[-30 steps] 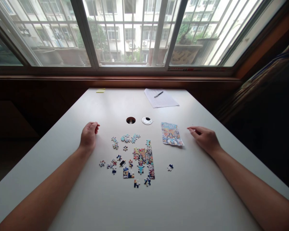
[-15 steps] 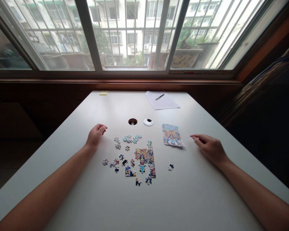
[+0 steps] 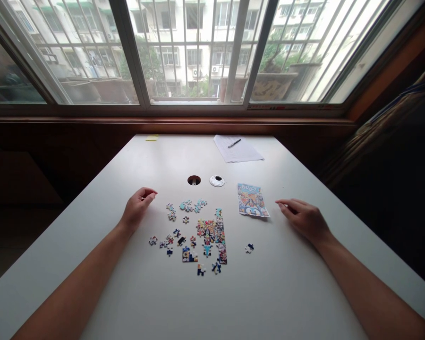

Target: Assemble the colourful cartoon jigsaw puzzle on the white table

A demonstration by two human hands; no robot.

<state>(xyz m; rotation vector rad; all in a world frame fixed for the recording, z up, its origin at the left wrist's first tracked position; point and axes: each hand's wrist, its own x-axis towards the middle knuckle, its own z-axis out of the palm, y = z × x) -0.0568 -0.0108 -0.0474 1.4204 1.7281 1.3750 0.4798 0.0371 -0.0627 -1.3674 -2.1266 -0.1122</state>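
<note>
My left hand (image 3: pixel 139 206) rests on the white table left of the puzzle pieces, fingers curled together; whether anything is between them is too small to tell. On the right, my right hand (image 3: pixel 302 218) lies beside the picture card (image 3: pixel 253 200), not touching it, with its fingers pressed together. Between the hands is a partly joined puzzle section (image 3: pixel 212 231). Loose pieces lie around it: a light blue group (image 3: pixel 186 205), a small joined corner (image 3: pixel 189 254), a dark blue piece (image 3: pixel 201 269) near the front. One piece (image 3: pixel 249 248) sits apart to the right.
At the back of the table (image 3: pixel 156 302) lie papers (image 3: pixel 239 152) with a pen (image 3: pixel 234 143) on them, and a yellow note (image 3: pixel 151 138). A round hole (image 3: pixel 194 180) and its metal cover (image 3: pixel 217 181) are mid-table. Beyond stands a barred window.
My left hand has turned slightly and shifted a little down and left. My right hand has moved slightly left in view. The view has shifted a little; the puzzle pieces look unchanged.
</note>
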